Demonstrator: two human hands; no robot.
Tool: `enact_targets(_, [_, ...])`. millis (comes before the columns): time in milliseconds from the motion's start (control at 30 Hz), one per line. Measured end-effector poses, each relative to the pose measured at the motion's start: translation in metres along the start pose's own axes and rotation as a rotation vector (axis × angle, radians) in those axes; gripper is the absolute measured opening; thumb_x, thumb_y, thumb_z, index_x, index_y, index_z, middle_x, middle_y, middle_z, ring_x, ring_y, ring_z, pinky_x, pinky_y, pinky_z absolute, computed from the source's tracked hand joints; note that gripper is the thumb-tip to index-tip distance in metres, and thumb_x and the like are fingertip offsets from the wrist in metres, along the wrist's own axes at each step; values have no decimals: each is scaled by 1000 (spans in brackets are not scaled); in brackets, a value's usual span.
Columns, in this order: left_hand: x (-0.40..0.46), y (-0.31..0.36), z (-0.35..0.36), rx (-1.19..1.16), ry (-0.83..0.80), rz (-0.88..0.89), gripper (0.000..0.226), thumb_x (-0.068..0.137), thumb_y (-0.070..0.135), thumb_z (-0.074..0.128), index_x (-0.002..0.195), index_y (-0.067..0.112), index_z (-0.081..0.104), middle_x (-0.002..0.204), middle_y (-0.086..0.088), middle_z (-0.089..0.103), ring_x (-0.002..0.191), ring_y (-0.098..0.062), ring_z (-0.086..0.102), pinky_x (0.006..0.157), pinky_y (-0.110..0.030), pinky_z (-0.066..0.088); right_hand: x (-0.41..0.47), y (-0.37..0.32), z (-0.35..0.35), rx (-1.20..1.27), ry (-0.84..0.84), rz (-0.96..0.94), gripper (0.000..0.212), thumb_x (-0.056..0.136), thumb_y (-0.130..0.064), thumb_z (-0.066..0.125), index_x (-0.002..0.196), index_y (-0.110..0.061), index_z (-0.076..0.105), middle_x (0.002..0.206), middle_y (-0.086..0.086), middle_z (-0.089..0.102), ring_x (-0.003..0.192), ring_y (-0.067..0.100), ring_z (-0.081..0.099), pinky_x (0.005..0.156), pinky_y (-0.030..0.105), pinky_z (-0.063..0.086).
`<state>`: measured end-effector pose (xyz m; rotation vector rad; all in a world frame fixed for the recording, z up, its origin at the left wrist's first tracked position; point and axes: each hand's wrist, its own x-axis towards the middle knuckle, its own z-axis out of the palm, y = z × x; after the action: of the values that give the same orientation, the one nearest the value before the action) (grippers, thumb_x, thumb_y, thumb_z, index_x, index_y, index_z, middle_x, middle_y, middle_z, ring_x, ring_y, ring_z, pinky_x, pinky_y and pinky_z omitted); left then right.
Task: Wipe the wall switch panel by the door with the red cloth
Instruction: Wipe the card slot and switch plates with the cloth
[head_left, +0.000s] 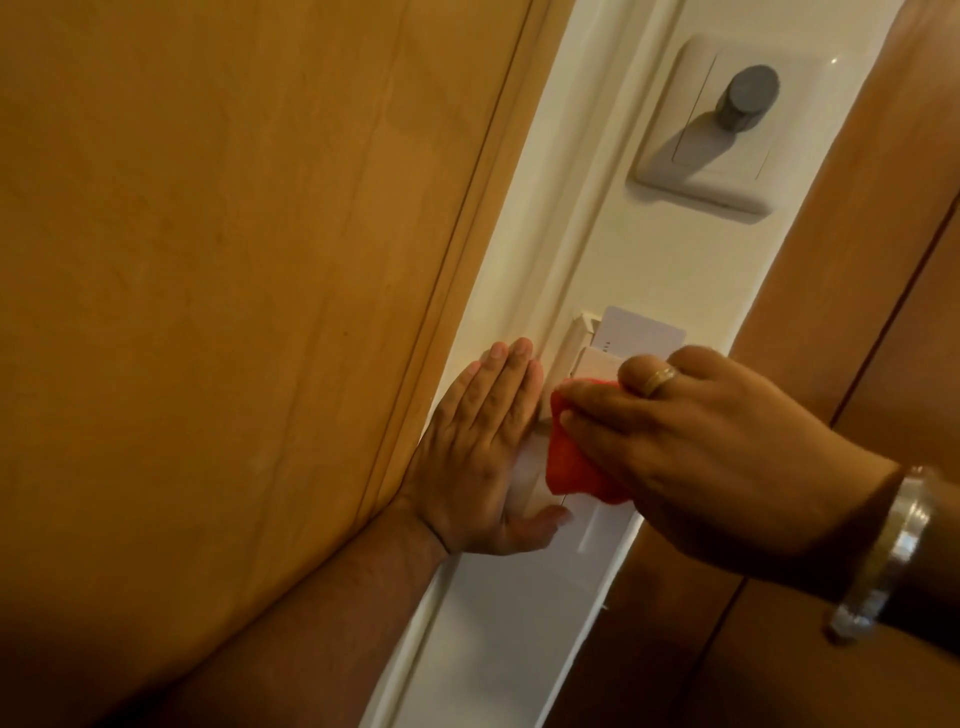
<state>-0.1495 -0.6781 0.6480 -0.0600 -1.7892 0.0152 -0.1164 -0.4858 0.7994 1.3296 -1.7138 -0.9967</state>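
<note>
My right hand (717, 457) presses a bunched red cloth (571, 462) against a white wall panel (597, 525) on the narrow white strip of wall. The cloth covers most of the panel's middle. Just above it a white card (644, 332) stands in a card-holder slot (582, 353). My left hand (483, 447) lies flat on the wall to the left of the panel, fingers together and pointing up, its thumb resting on the panel's lower left edge. It holds nothing. A ring and a silver bangle show on my right hand and wrist.
A second switch plate with a grey round knob (748, 104) sits higher on the white wall (675, 260). A wooden door surface (208, 312) fills the left side. Wooden panelling (857, 260) borders the wall on the right.
</note>
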Motion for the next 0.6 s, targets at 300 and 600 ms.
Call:
enact_targets(300, [2, 1, -2, 5, -30, -8, 105, 80, 71, 43, 150, -6, 28, 162, -25, 20, 154, -35, 14, 126, -45, 9, 8, 4, -15, 13, 33, -38, 41, 81, -36, 39, 119, -23, 51, 117, -1, 60, 92, 23, 52, 77, 35, 40])
enact_targets(600, [2, 0, -2, -78, -30, -8, 105, 79, 68, 50, 151, -2, 19, 163, -24, 19, 154, -37, 13, 126, -45, 7, 24, 21, -30, -33, 44, -111, 35, 82, -40, 37, 106, -24, 56, 99, -6, 63, 85, 16, 53, 81, 32, 38])
